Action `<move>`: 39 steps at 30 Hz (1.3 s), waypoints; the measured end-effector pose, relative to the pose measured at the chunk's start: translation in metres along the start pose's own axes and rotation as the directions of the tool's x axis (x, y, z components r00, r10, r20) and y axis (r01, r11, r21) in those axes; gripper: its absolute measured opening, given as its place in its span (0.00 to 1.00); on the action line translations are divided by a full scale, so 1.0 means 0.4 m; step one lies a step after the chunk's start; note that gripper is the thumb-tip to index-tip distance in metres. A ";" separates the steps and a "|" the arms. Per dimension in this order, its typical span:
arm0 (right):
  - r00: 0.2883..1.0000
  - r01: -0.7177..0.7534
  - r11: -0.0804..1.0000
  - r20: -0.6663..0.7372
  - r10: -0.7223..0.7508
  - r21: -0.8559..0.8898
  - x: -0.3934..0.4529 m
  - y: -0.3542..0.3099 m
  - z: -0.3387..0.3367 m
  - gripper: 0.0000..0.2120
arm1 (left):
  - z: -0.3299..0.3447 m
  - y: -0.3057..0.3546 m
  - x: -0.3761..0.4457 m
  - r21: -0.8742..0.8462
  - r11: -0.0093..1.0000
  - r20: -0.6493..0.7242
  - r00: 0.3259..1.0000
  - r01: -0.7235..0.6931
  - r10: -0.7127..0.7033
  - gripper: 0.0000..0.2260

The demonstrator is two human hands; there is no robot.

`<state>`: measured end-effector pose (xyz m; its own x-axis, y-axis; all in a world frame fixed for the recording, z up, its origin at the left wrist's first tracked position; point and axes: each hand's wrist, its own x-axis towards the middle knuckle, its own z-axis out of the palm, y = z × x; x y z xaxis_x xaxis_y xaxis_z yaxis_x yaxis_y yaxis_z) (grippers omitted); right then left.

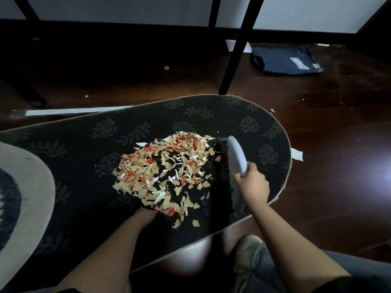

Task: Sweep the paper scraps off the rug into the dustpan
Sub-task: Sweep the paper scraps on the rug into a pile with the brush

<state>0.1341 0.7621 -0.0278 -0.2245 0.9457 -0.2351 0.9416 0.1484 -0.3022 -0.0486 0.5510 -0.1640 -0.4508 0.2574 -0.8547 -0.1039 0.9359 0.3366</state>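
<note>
A heap of tan, white and red paper scraps (169, 170) lies in the middle of the dark oval rug (84, 144) with its flower pattern. My right hand (252, 186) is closed around a hand brush (237, 155) with a grey-blue back. Its black bristles stand on the rug along the right edge of the heap. My left hand (146, 215) rests at the near edge of the heap, its fingers hidden under scraps. No dustpan is clearly visible, and I cannot tell whether one lies under the scraps.
A black table leg (236, 51) comes down at the rug's far edge. A dark blue bag (285, 60) lies on the wooden floor behind it. A grey round mat (31, 187) overlaps the rug at left. My shoe (247, 250) is by the near edge. Stray scraps (166, 67) dot the floor.
</note>
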 end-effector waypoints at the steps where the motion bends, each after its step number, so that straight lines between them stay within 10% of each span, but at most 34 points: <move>1: 1.000 -0.023 1.000 -0.019 0.023 -0.016 0.010 0.011 -0.012 0.17 | 0.001 0.004 -0.007 -0.002 1.000 -0.004 1.000 -0.002 0.002 0.23; 6: 0.987 -0.159 0.986 -0.008 0.159 -0.039 0.031 0.065 -0.011 0.16 | -0.004 -0.002 -0.009 0.039 0.999 0.019 1.000 0.019 -0.020 0.24; 13: 0.990 0.016 0.998 0.140 -0.008 -0.057 -0.008 -0.017 0.056 0.18 | -0.020 -0.001 -0.017 0.092 0.996 0.043 0.999 0.019 -0.023 0.25; 26: 0.981 -0.191 0.981 -0.027 0.191 0.018 0.056 0.039 0.001 0.14 | -0.027 0.011 -0.034 0.142 0.988 0.031 0.998 0.057 -0.062 0.22; 39: 0.994 0.054 0.998 0.093 -0.054 0.011 -0.028 -0.055 0.059 0.19 | -0.081 0.092 -0.099 0.463 0.885 0.133 0.991 -0.057 -0.006 0.20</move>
<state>0.1101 0.7412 -0.0403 -0.2979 0.9051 -0.3034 0.9255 0.1959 -0.3242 -0.0634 0.5675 -0.1050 -0.3279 0.2820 -0.9016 0.3442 0.9245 0.1640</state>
